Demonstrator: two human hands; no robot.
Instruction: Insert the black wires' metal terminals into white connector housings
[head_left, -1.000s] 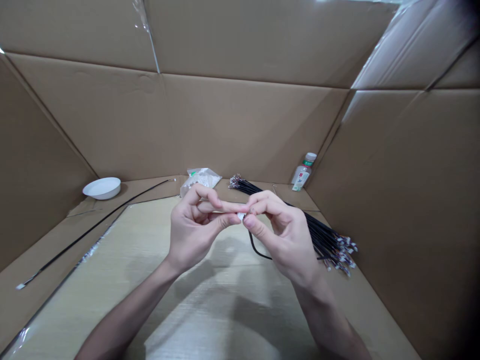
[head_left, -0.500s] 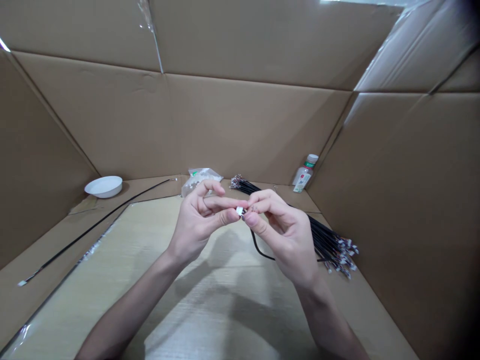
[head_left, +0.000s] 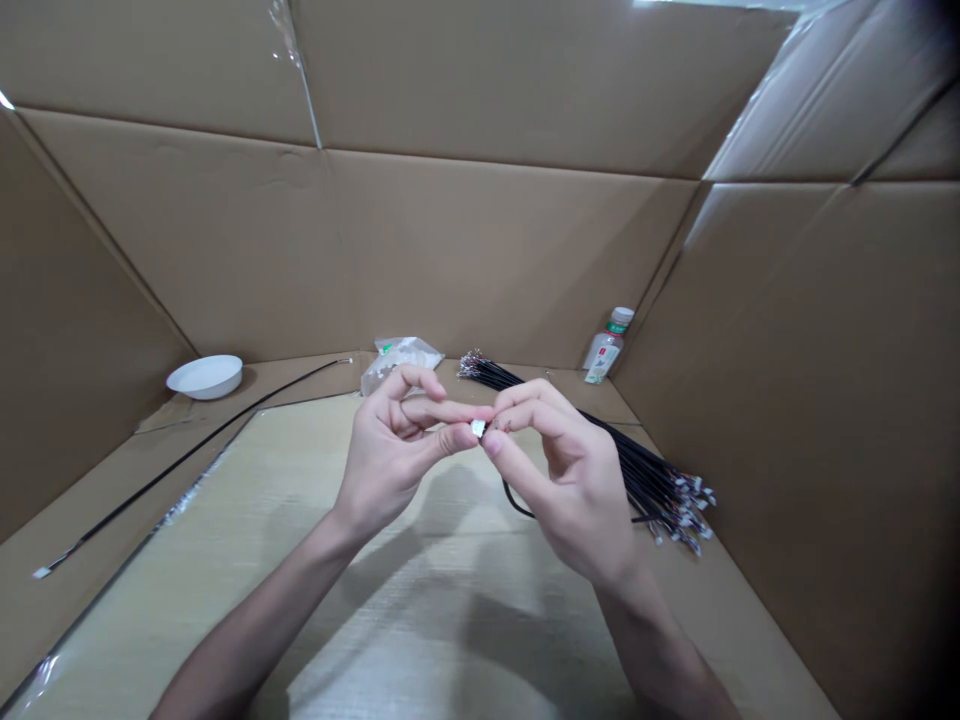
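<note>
Holds a small white plug (head_left: 478, 428) over the middle of the desk (head_left: 420, 610), pinched between fingertips (head_left: 461, 437) of the left grip (head_left: 386, 450). Has the right grip (head_left: 570, 470) closed just beside it, on thin wires (head_left: 501, 427). Should handle as light and slick, stiff in the plug, floppy in the wires, springy in the black cord (head_left: 512, 500). Best taken by the plug's flat sides, sparing the wires as the more fragile part. Cannot make out the plug's wire end, covered by fingertips. Hides, behind the right grip, part of the cord and some of the cable bundle (head_left: 645, 465) along the desk's right edge. Blocks, with the left grip, the near side of a clear bag (head_left: 405, 355) by the far edge, with blurred contents.
</note>
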